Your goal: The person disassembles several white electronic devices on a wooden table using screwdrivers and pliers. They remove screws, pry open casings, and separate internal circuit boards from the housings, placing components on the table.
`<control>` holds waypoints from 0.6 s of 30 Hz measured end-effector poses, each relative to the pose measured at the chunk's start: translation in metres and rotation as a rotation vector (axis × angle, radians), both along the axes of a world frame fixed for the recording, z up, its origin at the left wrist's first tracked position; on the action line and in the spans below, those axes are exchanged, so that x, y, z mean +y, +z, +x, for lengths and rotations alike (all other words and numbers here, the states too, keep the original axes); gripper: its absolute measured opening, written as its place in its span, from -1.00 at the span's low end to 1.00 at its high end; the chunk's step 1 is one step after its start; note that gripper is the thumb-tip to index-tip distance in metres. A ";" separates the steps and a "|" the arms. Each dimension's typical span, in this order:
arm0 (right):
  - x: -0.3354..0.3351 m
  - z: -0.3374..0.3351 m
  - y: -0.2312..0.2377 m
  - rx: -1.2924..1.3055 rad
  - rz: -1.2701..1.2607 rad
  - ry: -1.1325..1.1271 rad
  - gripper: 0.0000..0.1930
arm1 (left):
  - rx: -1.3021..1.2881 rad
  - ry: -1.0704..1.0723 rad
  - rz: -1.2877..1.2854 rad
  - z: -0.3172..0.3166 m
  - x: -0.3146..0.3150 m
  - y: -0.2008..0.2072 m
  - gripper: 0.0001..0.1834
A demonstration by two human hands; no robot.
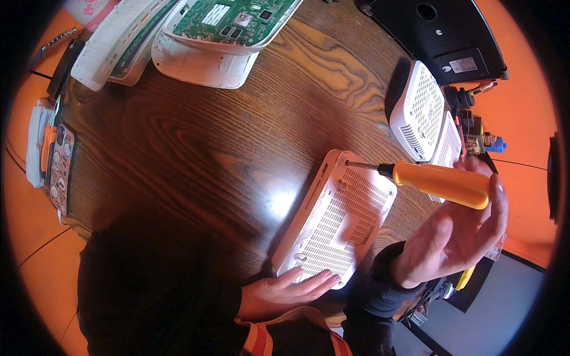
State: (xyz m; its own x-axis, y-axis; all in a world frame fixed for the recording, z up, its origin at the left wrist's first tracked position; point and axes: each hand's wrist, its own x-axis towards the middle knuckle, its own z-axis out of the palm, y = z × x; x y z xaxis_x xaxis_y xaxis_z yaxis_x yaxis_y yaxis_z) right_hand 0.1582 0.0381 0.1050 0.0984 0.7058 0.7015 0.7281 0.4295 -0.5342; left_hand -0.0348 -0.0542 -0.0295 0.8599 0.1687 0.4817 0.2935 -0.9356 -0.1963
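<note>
A dark wooden surface [196, 148] over an orange floor carries a white vented router casing [335, 216] lying bottom-up near the person. The left hand [285, 292] presses flat on its near edge, fingers spread. The right hand [457, 228] wraps the orange-handled screwdriver [436, 181], tip at the far corner. The tip could slip from the screw, since the shaft leans at a low angle. The screw head itself is too small to see; other opened casings [196, 41] are cut off above.

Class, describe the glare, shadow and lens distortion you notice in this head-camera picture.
Head view: glare whitens the wooden table beside the white vented case; the person's dark sleeve sits in deep shadow; straight edges bend near the black circular rim, as fisheye lenses do.
</note>
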 end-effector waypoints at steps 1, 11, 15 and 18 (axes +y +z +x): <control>0.000 0.001 0.001 -0.076 0.024 0.000 -0.48 | 0.008 -0.001 0.001 0.000 0.000 0.000 -0.24; 0.007 -0.004 0.002 0.003 0.017 -0.108 -0.51 | -0.044 0.041 0.005 0.003 0.000 -0.001 -0.23; 0.007 -0.005 0.002 0.125 -0.002 -0.121 -0.56 | -0.016 0.004 0.038 0.000 0.002 -0.001 -0.22; 0.008 -0.003 0.001 0.089 0.005 -0.107 -0.56 | 0.005 -0.025 0.037 -0.002 0.005 0.001 -0.24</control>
